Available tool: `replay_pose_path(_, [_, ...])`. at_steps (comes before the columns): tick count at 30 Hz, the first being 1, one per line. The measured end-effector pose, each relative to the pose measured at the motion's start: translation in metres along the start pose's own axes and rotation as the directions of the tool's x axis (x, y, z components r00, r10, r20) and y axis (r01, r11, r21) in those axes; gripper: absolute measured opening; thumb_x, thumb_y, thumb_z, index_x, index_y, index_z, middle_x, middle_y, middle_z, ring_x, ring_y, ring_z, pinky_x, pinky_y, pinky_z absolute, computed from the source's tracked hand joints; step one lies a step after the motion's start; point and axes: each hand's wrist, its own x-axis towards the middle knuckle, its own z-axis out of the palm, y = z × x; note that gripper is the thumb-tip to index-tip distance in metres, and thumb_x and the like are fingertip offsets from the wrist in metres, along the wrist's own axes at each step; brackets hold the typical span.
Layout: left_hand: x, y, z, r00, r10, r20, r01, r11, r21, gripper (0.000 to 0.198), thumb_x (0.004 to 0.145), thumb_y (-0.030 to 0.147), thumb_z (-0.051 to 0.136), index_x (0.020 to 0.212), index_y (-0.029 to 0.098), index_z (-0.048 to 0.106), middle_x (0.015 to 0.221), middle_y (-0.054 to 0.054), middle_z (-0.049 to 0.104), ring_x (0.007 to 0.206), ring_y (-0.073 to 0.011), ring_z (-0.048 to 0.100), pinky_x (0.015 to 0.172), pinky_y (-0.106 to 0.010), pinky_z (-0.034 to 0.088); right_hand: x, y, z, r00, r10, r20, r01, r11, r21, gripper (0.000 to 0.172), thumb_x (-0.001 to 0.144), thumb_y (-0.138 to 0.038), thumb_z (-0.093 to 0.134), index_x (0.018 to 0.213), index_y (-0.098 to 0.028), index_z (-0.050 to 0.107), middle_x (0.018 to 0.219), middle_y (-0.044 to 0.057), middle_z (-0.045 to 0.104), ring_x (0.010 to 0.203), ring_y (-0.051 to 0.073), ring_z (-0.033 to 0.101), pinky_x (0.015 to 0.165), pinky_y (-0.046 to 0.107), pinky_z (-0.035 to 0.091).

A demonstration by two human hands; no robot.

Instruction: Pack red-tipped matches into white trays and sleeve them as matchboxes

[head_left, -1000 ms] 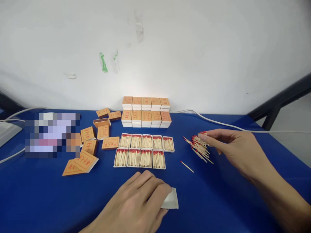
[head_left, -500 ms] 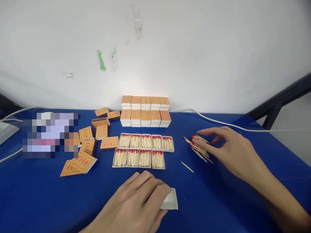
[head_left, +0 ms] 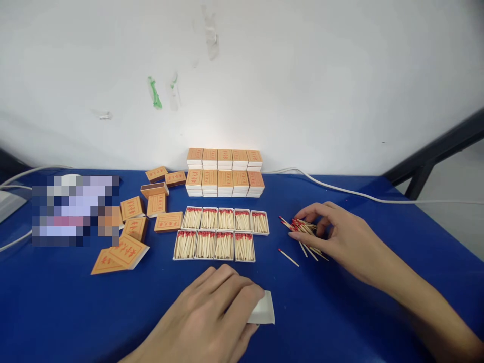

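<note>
Holds a white tray point(head_left: 263, 308) pinched in the left hand point(head_left: 204, 315), jutting right of the fingertips, probably for steadiness. Curves the right hand point(head_left: 340, 232), spread, around loose matches point(head_left: 304, 228) between thumb and fingers, apparently to corral them. Shows filled trays point(head_left: 245, 260) packed close just beyond the left hand.

1. Soft, fairly bright light fills the scene; its source lies out of view.
2. Straight beyond both hands, the wall point(head_left: 317, 101) looks palest, greying toward the upper corners.
3. Below the right hand point(head_left: 346, 237), a broad, soft-edged shadow point(head_left: 366, 302) darkens the blue table point(head_left: 64, 302).
4. Far left of the left hand point(head_left: 212, 307), a coarsely pixelated patch point(head_left: 75, 206) hides detail.
5. Both hands look reasonably sharp; print on the stacked matchboxes point(head_left: 225, 179) beyond them is too small to read clearly.
</note>
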Motion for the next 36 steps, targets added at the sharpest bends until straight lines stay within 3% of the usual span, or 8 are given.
replay_pose_path(4, [-0.001, -0.001, 0.001, 1.000, 0.001, -0.005, -0.001, 1.000, 0.004, 0.031, 0.106, 0.006, 0.063, 0.134, 0.019, 0.065, 0.117, -0.007, 0.081, 0.098, -0.0256, 0.077, 0.082, -0.041, 0.069, -0.004, -0.009, 0.003, 1.000, 0.014, 0.020, -0.015, 0.998, 0.059, 0.059, 0.091, -0.085, 0.080, 0.108, -0.028, 0.084, 0.091, 0.006, 0.076, 0.066, 0.022, 0.064, 0.062, 0.039, 0.054])
replay_pose_path(11, [0.001, -0.001, -0.001, 1.000, 0.006, 0.008, -0.006, 1.000, -0.014, 0.029, 0.110, 0.008, 0.062, 0.136, 0.019, 0.064, 0.120, -0.007, 0.081, 0.099, -0.0260, 0.076, 0.085, -0.041, 0.069, -0.014, -0.016, 0.008, 0.997, 0.031, 0.065, -0.036, 0.996, 0.079, 0.034, 0.097, -0.062, 0.084, 0.109, -0.030, 0.082, 0.088, 0.003, 0.076, 0.068, 0.022, 0.067, 0.064, 0.037, 0.054])
replay_pose_path(16, [0.003, 0.000, -0.003, 1.000, 0.004, 0.013, -0.004, 1.000, 0.003, 0.028, 0.110, 0.009, 0.062, 0.136, 0.019, 0.064, 0.120, -0.005, 0.081, 0.098, -0.0260, 0.075, 0.083, -0.042, 0.069, -0.020, -0.023, 0.006, 0.994, 0.001, 0.112, -0.002, 1.000, 0.010, 0.035, 0.101, -0.067, 0.082, 0.113, -0.034, 0.082, 0.094, 0.001, 0.076, 0.075, 0.022, 0.068, 0.068, 0.038, 0.054])
replay_pose_path(20, [0.002, 0.000, -0.004, 1.000, 0.010, 0.020, -0.010, 1.000, 0.012, 0.027, 0.111, 0.009, 0.061, 0.136, 0.019, 0.063, 0.121, -0.005, 0.081, 0.098, -0.0258, 0.074, 0.084, -0.042, 0.069, -0.021, -0.028, 0.002, 0.999, -0.049, -0.014, 0.049, 0.997, -0.055, 0.039, 0.101, -0.073, 0.080, 0.111, -0.035, 0.084, 0.099, 0.002, 0.075, 0.072, 0.021, 0.062, 0.064, 0.037, 0.048])
replay_pose_path(23, [0.001, 0.001, -0.004, 1.000, 0.000, 0.027, -0.001, 1.000, 0.017, 0.026, 0.113, 0.009, 0.057, 0.136, 0.020, 0.063, 0.121, -0.005, 0.080, 0.099, -0.0259, 0.075, 0.085, -0.043, 0.070, -0.024, -0.033, 0.004, 0.992, -0.127, -0.028, 0.125, 0.991, -0.050, 0.031, 0.103, -0.065, 0.082, 0.107, -0.035, 0.084, 0.099, 0.001, 0.073, 0.067, 0.019, 0.057, 0.061, 0.036, 0.045])
replay_pose_path(29, [0.001, 0.003, -0.007, 0.998, -0.048, 0.034, 0.048, 0.999, 0.015, 0.029, 0.114, 0.010, 0.053, 0.139, 0.020, 0.062, 0.117, -0.007, 0.077, 0.099, -0.0261, 0.075, 0.084, -0.042, 0.070, -0.030, -0.040, 0.014, 0.980, -0.180, 0.086, 0.185, 0.981, -0.058, 0.012, 0.106, -0.039, 0.081, 0.099, -0.030, 0.080, 0.101, 0.002, 0.072, 0.077, 0.019, 0.069, 0.069, 0.034, 0.053])
replay_pose_path(36, [-0.001, -0.002, -0.007, 0.998, -0.046, 0.039, 0.046, 0.999, 0.012, 0.033, 0.111, 0.008, 0.056, 0.142, 0.020, 0.061, 0.113, -0.007, 0.076, 0.097, -0.0271, 0.074, 0.084, -0.043, 0.071, -0.030, -0.036, 0.010, 0.979, -0.180, 0.091, 0.188, 0.978, -0.094, 0.013, 0.107, -0.032, 0.079, 0.094, -0.030, 0.082, 0.090, -0.001, 0.070, 0.072, 0.017, 0.068, 0.064, 0.031, 0.051])
